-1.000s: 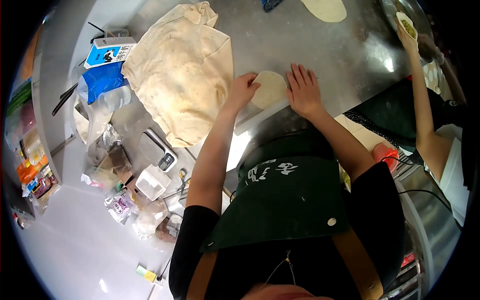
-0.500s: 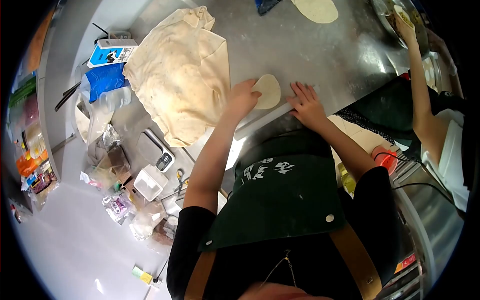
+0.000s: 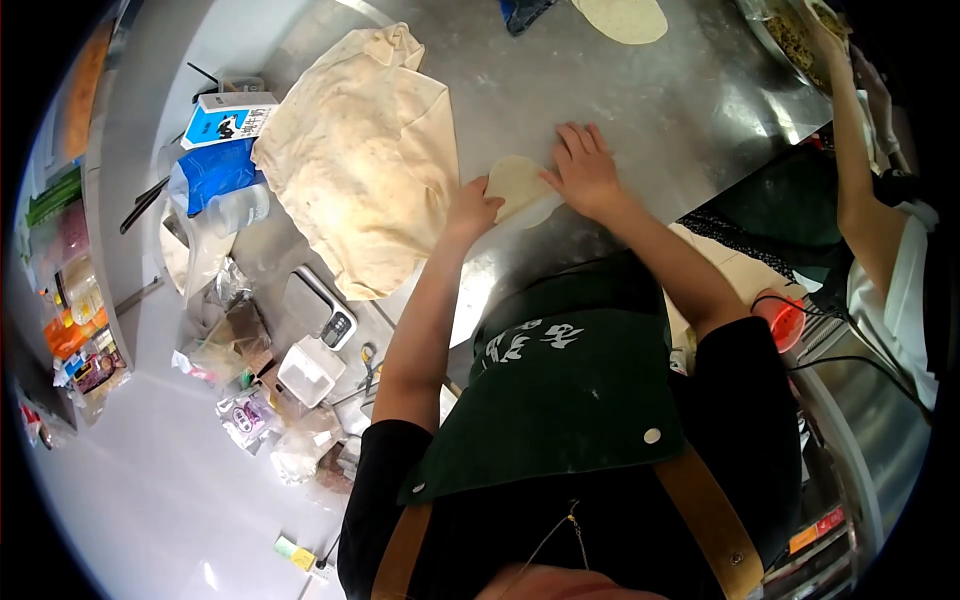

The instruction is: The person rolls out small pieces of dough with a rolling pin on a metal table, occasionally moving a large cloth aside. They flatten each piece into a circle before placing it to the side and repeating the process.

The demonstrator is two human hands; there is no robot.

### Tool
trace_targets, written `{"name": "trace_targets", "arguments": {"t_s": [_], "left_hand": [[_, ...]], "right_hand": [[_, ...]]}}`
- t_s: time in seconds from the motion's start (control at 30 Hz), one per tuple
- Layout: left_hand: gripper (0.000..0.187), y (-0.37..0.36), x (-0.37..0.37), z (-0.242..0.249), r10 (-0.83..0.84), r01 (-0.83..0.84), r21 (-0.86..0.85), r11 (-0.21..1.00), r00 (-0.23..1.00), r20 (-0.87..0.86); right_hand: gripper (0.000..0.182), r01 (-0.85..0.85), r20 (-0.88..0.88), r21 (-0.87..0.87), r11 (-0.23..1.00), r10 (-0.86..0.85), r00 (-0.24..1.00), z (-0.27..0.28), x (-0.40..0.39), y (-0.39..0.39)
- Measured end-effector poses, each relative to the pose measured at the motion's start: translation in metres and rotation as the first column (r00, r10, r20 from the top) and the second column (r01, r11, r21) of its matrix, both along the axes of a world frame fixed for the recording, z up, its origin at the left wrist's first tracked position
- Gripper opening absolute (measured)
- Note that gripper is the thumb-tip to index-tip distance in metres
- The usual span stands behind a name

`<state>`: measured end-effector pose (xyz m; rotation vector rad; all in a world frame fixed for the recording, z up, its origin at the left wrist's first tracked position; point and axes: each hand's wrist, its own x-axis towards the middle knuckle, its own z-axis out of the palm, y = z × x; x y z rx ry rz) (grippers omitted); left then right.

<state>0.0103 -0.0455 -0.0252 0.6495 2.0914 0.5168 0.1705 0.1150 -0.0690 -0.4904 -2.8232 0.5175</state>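
A thin round of dough (image 3: pixel 516 184) lies on the steel table in front of me. My left hand (image 3: pixel 474 208) has its fingers curled at the left edge of the round, pinching it. On the other side, my right hand (image 3: pixel 583 172) rests with fingers stretched out and its thumb at the dough's right edge. Below the dough shows a pale, blurred strip that I cannot make out clearly. Left of my left hand, a cream cloth (image 3: pixel 360 160) covers a large mound; what is under it is hidden.
Another dough round (image 3: pixel 625 18) lies farther back. At right, a co-worker's arm (image 3: pixel 855 170) reaches to a metal bowl of filling (image 3: pixel 790 45). A milk carton (image 3: pixel 230 120), digital scale (image 3: pixel 320 308), white tub (image 3: pixel 310 370) and scissors (image 3: pixel 368 365) stand or lie at left.
My right hand has moved up and left from the white rolling pin to the dough's edge. The pin no longer shows clearly. The round has shifted slightly left and down.
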Motion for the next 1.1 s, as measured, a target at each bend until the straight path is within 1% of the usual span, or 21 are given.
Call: {"name": "trace_targets", "arguments": {"t_s": [0.07,0.1,0.17,0.2,0.27,0.3,0.37,0.4,0.43,0.5,0.6,0.67,0.7,0.77,0.8,0.87,0.9,0.97,1.0,1.07,1.1], "left_hand": [[0.026,-0.002,-0.007,-0.011,-0.021,0.021,0.061,0.998,1.0,-0.007],[0.026,-0.001,-0.011,-0.017,-0.032,0.033,0.093,0.995,0.999,-0.014],[0.023,0.001,-0.012,-0.024,0.095,-0.109,0.18,0.978,0.992,0.082],[0.021,0.002,-0.014,-0.027,0.154,-0.18,0.217,0.959,0.979,0.132],[0.02,0.008,-0.025,-0.034,0.136,-0.183,0.21,0.961,0.966,0.219],[0.02,0.011,-0.03,-0.039,0.124,-0.181,0.204,0.962,0.957,0.264],[0.02,0.016,-0.037,-0.04,0.064,-0.098,0.114,0.989,0.961,0.271],[0.02,0.022,-0.043,-0.038,0.031,-0.054,0.083,0.995,0.964,0.263],[0.022,0.022,-0.046,-0.042,-0.062,0.046,0.098,0.994,0.983,0.175],[0.026,0.021,-0.045,-0.055,-0.234,0.233,0.1,0.967,0.972,0.004],[0.028,0.018,-0.021,-0.037,-0.252,0.281,0.14,0.949,0.947,-0.198],[0.03,0.023,-0.008,-0.001,-0.258,0.279,0.109,0.954,0.95,-0.176],[0.031,0.023,-0.003,0.011,-0.268,0.285,0.093,0.954,0.95,-0.162],[0.034,0.021,-0.002,0.019,-0.141,0.137,0.183,0.974,0.99,0.011],[0.035,0.019,-0.003,0.021,-0.067,0.044,0.22,0.975,0.993,0.099],[0.033,0.017,-0.003,0.005,-0.241,0.251,0.061,0.966,0.961,-0.136],[0.033,0.016,-0.005,-0.001,-0.337,0.338,-0.039,0.94,0.91,-0.241],[0.029,0.013,-0.006,-0.012,-0.303,0.317,0.01,0.949,0.917,-0.257],[0.028,0.012,-0.006,-0.015,-0.287,0.306,0.036,0.951,0.922,-0.261],[0.027,0.011,-0.009,-0.019,-0.213,0.228,0.064,0.972,0.96,-0.183],[0.026,0.01,-0.011,-0.021,-0.175,0.187,0.075,0.979,0.974,-0.142]], "right_hand": [[0.051,0.175,0.054,0.091,0.98,-0.181,0.982,-0.018,-0.005,-0.017],[0.053,0.17,0.07,0.089,0.981,-0.177,0.982,-0.021,0.002,-0.02],[0.058,0.158,0.096,0.082,0.984,-0.166,0.981,-0.021,0.019,-0.027],[0.058,0.166,0.151,0.079,0.983,-0.177,0.973,-0.018,0.012,-0.023],[0.061,0.197,0.264,0.063,0.978,-0.207,0.942,-0.006,-0.013,-0.018],[0.061,0.229,0.225,0.059,0.972,-0.237,0.945,-0.008,-0.028,-0.016],[0.063,0.286,0.14,0.057,0.956,-0.291,0.946,-0.012,-0.052,-0.008],[0.064,0.258,0.13,0.054,0.965,-0.263,0.956,-0.011,-0.05,-0.007],[0.064,0.228,0.121,0.05,0.972,-0.233,0.965,-0.011,-0.043,-0.009],[0.065,0.156,0.104,0.021,0.988,-0.157,0.982,-0.013,-0.018,-0.015],[0.061,0.012,0.051,-0.057,0.998,-0.01,0.999,-0.015,0.038,-0.026],[0.056,-0.076,-0.029,-0.083,0.994,0.074,0.997,-0.014,0.064,-0.025],[0.052,-0.117,-0.008,-0.087,0.989,0.117,0.993,-0.015,0.075,-0.02],[0.044,-0.19,0.031,-0.09,0.978,0.194,0.981,-0.011,0.087,-0.007],[0.042,-0.2,0.025,-0.076,0.977,0.202,0.979,-0.004,0.085,-0.001],[0.037,-0.233,0.009,-0.048,0.971,0.234,0.972,0.01,0.075,0.01],[0.036,-0.241,0.025,-0.054,0.969,0.243,0.97,0.014,0.068,0.014],[0.036,-0.249,0.062,-0.072,0.966,0.253,0.965,0.016,0.053,0.018],[0.037,-0.199,0.07,-0.071,0.977,0.204,0.976,0.015,0.045,0.018],[0.04,-0.1,0.087,-0.071,0.992,0.106,0.991,0.01,0.024,0.014],[0.043,-0.001,0.074,-0.021,1.0,0.003,0.997,0.002,0.011,0.009]]}}
